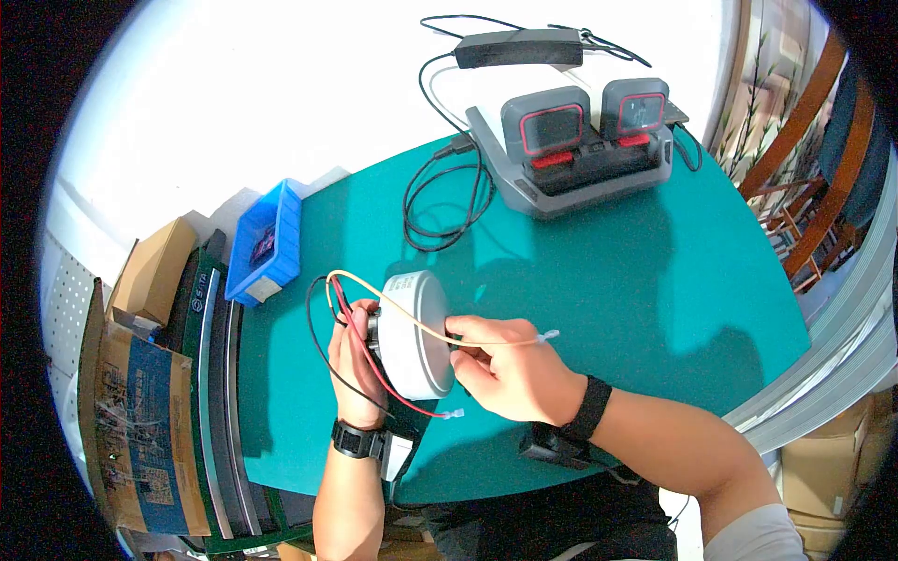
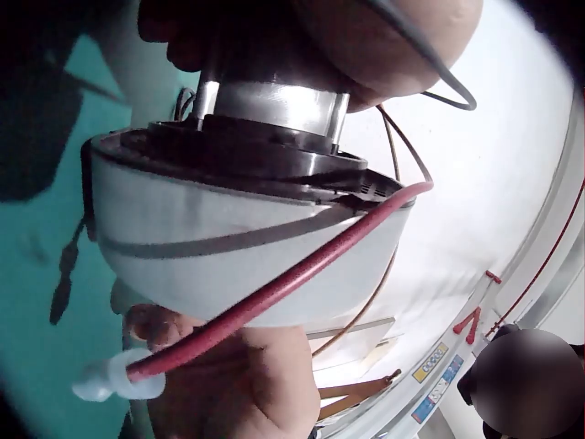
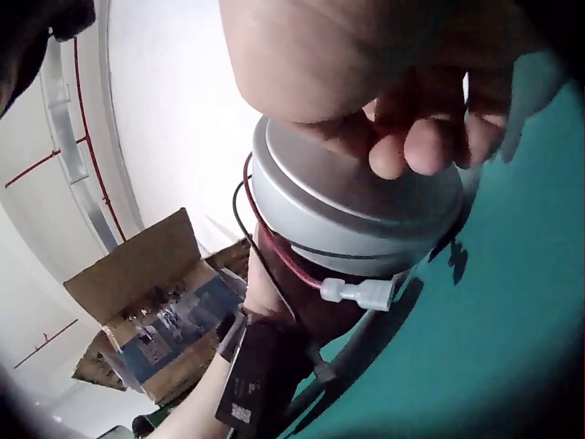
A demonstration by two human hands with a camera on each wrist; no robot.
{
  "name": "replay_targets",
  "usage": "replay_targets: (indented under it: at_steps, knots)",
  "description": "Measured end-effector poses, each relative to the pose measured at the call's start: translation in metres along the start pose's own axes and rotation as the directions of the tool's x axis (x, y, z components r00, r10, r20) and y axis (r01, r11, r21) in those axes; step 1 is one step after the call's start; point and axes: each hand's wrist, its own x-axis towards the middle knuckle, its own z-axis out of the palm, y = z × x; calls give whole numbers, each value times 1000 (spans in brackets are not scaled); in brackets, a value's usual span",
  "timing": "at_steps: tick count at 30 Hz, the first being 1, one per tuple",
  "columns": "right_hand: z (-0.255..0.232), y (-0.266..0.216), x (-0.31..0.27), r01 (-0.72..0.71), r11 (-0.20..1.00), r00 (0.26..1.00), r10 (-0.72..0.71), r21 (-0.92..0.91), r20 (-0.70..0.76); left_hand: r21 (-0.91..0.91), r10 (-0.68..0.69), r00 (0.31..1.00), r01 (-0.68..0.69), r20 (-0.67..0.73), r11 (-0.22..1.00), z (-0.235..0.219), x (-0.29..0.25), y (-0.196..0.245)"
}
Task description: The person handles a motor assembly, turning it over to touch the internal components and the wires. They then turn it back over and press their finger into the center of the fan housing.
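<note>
1. White round unit (image 1: 418, 351): held above the left half of the green table (image 1: 580, 271).
2. Orientation: flat face points right, dark base (image 2: 265, 165) left; central axis runs roughly along the table's near edge.
3. Left hand (image 1: 351, 365): extends from the near edge, fingers gripping the base side.
4. Right hand (image 1: 524, 369): comes from the near right corner, fingers curled at the flat face; any pinch cannot be determined.
5. Orange wire (image 1: 496, 344): crosses unit and right hand.
</note>
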Motion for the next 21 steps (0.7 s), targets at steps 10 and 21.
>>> replay_targets:
  at_steps: [10, 21]
  knots:
    - [-5, -5, 0, 91, 959, 994, -70, -267, 87, 393, 207, 973, -229, 99, 891, -24, 10, -41]
    - [-2, 0, 1, 44, 984, 993, -24, -173, 118, -88, -138, 990, 139, 10, 986, -8, 6, -14]
